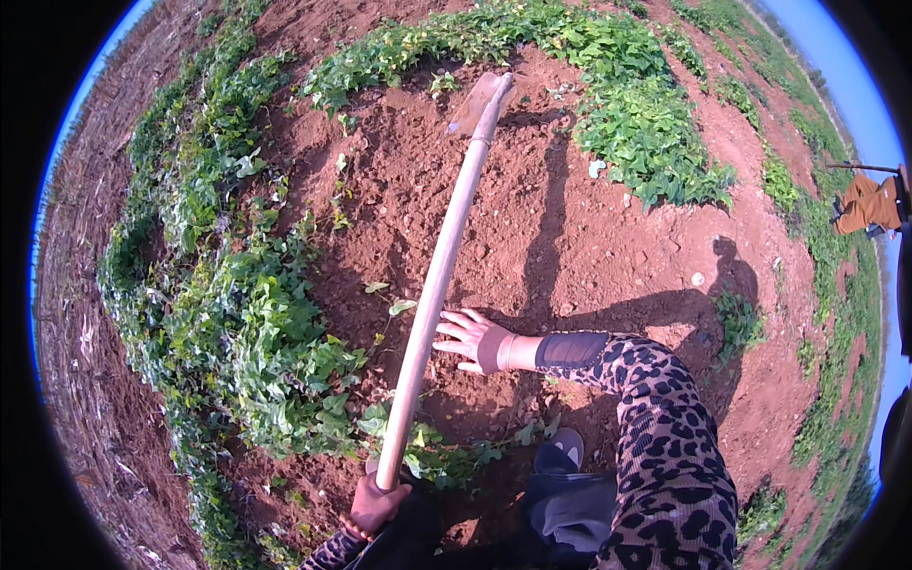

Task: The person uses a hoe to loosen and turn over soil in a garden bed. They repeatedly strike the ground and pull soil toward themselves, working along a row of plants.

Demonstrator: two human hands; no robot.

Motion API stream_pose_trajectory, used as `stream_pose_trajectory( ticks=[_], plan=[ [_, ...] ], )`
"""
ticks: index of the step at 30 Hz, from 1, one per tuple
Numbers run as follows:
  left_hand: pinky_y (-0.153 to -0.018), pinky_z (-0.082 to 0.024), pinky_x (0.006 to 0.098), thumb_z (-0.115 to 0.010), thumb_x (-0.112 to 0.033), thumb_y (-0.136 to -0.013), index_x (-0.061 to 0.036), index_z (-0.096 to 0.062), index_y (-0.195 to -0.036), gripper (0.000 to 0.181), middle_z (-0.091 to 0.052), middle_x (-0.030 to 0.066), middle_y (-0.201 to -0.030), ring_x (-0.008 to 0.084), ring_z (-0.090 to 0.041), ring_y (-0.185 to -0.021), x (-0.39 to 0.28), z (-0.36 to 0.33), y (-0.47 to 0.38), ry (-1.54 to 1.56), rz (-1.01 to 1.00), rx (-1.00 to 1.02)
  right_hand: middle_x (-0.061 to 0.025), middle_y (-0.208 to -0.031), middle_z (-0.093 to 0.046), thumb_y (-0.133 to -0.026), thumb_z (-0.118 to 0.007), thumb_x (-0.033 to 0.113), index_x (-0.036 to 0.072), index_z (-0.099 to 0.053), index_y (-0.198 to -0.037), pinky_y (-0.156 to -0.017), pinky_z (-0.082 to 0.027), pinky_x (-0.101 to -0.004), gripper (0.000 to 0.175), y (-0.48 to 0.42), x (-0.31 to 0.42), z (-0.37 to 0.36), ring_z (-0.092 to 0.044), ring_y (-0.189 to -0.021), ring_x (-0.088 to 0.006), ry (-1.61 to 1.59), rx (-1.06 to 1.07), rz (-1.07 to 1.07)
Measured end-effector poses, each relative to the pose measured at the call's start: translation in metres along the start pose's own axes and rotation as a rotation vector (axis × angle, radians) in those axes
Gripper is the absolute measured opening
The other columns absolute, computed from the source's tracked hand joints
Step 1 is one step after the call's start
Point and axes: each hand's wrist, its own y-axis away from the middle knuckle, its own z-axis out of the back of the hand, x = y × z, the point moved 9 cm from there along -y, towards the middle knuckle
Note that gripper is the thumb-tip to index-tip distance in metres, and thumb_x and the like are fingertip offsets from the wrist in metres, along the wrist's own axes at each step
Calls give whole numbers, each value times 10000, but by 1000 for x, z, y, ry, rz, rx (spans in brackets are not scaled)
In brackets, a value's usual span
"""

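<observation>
My left hand (374,502) is closed around the lower end of a hoe's wooden handle (443,263). The handle slants away from me across the bare red soil (491,235), and its metal blade (474,105) is at the far end by the leafy vines. My right hand (477,343) is spread out just right of the handle, fingers apart, holding nothing. It reaches low over the soil; whether the fingertips touch the ground or the handle I cannot tell. A few vine stems (399,308) lie on the dirt just left of the handle.
Dense green vines (263,335) run along the left side, and another clump (641,121) grows at upper right. A trailing vine (463,459) crosses the ground before my shoe (568,445). At the right rim stands a person in orange-brown trousers (869,203) beside a long stick (862,167).
</observation>
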Motion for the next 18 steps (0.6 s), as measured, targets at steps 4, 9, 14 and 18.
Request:
stream_pose_trajectory(
  ticks=[4, 9, 14, 18],
  plan=[
    [-375, -377, 245, -735, -128, -775, -26, -548, -786, 214, -525, 9, -533, 94, -486, -390, 0, 0, -1, 32, -43, 26, -47, -1519, -294, -838, -647, 372, 211, -470, -1370, -1149, -133, -577, 583, 67, -59, 39, -242, -1420, -241, 215, -94, 30],
    [-367, -377, 245, -732, -112, -774, -17, -541, -811, 216, -524, 10, -538, 98, -489, -389, 3, 3, -3, -17, -34, 23, -58, -1509, -309, -868, -606, 393, 207, -368, -1427, -1123, -177, -594, 636, 162, -214, 104, -310, -1377, -305, 555, -39, -900],
    [-358, -377, 248, -734, -103, -771, -8, -538, -847, 231, -522, 14, -539, 102, -491, -391, 0, 1, -3, 44, -69, 30, -137, -1502, -310, -880, -578, 402, 180, -336, -1444, -1045, -350, -560, 652, 258, -273, 95, -384, -1326, -374, -76, -280, -1675],
    [-357, -375, 250, -732, -101, -773, -2, -555, -859, 221, -526, 18, -537, 103, -488, -386, 0, 0, -3, 22, -54, 30, -208, -1548, -154, -845, -564, 552, 87, -298, -1466, -1085, -307, -543, 820, 193, -219, 50, -221, -1363, -519, -163, -291, -1486]
  ],
)
